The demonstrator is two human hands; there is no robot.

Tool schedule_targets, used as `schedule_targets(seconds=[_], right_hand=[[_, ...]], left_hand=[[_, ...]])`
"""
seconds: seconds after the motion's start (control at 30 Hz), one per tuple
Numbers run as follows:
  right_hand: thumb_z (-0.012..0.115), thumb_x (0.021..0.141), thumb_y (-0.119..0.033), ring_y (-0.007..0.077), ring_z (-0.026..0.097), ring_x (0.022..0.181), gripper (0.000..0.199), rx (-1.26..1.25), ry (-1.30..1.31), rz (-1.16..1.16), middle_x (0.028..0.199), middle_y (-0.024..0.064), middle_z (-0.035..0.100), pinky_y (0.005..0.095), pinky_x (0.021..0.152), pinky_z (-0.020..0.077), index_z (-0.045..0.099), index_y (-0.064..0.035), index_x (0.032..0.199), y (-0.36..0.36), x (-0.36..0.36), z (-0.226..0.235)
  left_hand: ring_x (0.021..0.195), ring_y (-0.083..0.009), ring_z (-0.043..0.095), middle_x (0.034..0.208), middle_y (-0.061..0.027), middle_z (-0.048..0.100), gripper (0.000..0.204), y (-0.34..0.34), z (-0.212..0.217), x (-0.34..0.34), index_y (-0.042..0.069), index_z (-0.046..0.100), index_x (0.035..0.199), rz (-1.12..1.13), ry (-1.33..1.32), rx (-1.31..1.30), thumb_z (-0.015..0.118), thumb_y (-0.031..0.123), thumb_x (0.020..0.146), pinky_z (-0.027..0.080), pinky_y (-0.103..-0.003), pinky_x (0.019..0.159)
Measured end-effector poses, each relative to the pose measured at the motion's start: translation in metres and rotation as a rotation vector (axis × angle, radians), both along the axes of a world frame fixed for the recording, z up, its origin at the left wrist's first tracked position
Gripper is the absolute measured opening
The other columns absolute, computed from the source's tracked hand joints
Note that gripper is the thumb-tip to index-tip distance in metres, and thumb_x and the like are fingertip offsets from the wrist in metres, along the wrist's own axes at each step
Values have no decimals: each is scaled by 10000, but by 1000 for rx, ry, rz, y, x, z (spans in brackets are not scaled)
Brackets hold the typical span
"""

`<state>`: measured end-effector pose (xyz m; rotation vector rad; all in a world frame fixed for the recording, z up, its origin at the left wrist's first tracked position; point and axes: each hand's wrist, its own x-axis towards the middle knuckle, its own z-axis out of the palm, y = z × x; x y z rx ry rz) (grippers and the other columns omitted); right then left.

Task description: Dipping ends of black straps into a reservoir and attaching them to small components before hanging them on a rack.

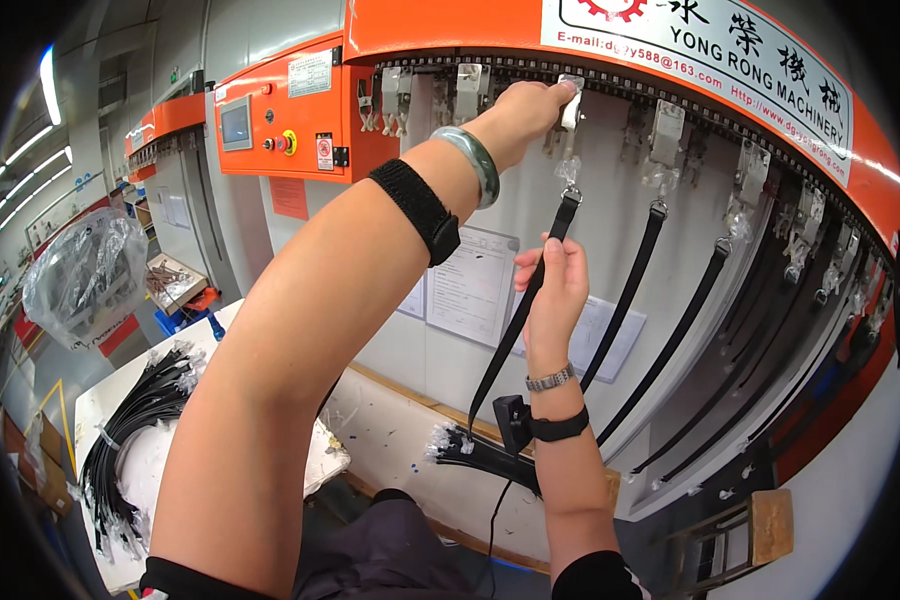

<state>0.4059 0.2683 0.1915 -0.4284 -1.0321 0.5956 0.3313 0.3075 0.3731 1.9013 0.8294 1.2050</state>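
Raised to the overhead chain, my left hand pinches a metal hanging clip between thumb and fingers. From this clip hangs a black strap with a metal ring at its top, partly covered in clear plastic. Lower down, my right hand has its thumb and fingers around the strap just below the ring. To the right, a second black strap and a third strap hang from neighbouring clips. The lower end of the held strap reaches down near a strap bundle.
An orange machine beam carries the chain of clips, with an orange control box at left. Another bundle of black straps lies on a white table. A wooden stool stands at lower right; papers hang behind.
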Motion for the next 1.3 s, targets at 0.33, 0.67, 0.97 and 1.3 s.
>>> schedule_targets(seconds=[0.33, 0.67, 0.97, 1.3], right_hand=[[440, 941, -186, 72, 492, 506, 199, 36, -12, -50, 680, 77, 594, 196, 451, 408, 486, 7, 948, 7, -3, 9], [455, 930, -156, 87, 513, 492, 161, 2, -45, -100, 657, 90, 598, 198, 435, 402, 490, -2, 900, 9, 4, 16], [464, 923, -145, 91, 506, 481, 145, 0, -39, -82, 653, 94, 599, 204, 437, 398, 487, -8, 880, 12, 4, 16], [474, 929, -189, 79, 516, 538, 185, -2, -70, -136, 678, 75, 609, 206, 512, 418, 511, -10, 898, 23, 8, 11]], left_hand=[[1156, -228, 376, 1082, -85, 553, 473, 0, -3, 3, 67, 569, 1075, 17, -43, 4, 491, 481, 859, 141, -490, 1016], [1076, -210, 377, 1096, -99, 494, 554, -8, -11, 0, 35, 531, 1115, -14, -69, 27, 485, 517, 846, 211, -449, 979], [1161, -247, 338, 1156, -116, 478, 548, -12, -12, -2, 40, 512, 1134, -59, -62, 7, 501, 501, 838, 204, -438, 993], [1063, -174, 430, 1106, -90, 515, 563, 2, -33, -4, -2, 389, 1228, -172, -84, 51, 633, 209, 766, 299, -323, 927]])
